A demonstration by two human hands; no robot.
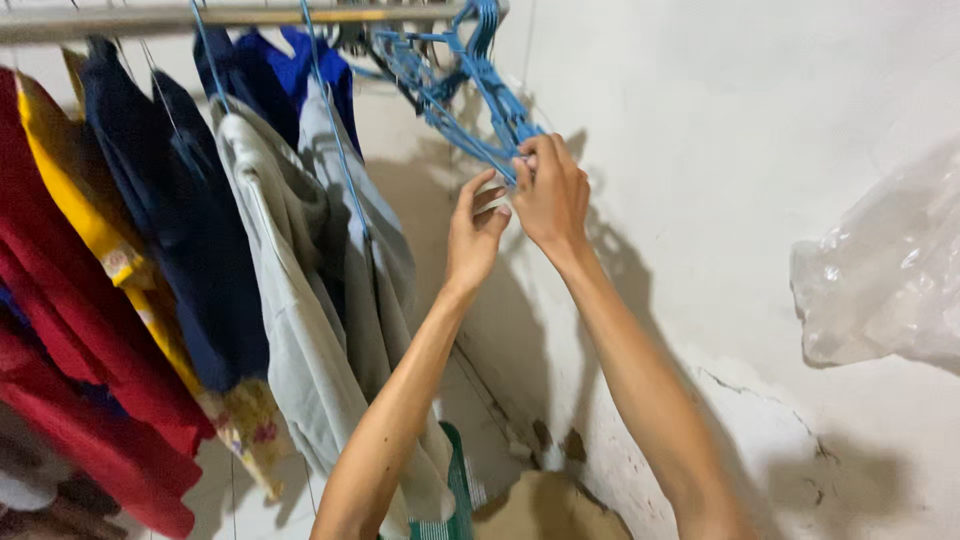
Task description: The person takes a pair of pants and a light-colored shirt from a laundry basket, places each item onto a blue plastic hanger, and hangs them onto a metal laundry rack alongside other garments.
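The right hand has its fingers curled shut around the lower end of a bunch of empty blue hangers, pinching the plastic near the fingertips. The left hand is just beside it, fingers loosely spread and half open; its fingertips reach toward the same end of the bunch, but whether they actually touch a hanger cannot be told from this angle.

The hangers hang in a tangle from the far right end of the clothes rail, their hooks clustered at the top and their bodies slanting down toward the white wall. None has come off the rail — the bunch is whole, and no single hanger looks separated from the rest.

To the left along the rail, clothes are already hung: a grey garment nearest the arms, then dark blue garments, a yellow garment and a red garment at the edge of view. So hung laundry fills most of the rail, while the work at the spare hangers seems — judging by the grip — only just begun.

A crumpled clear plastic bag sits against the wall on the right.
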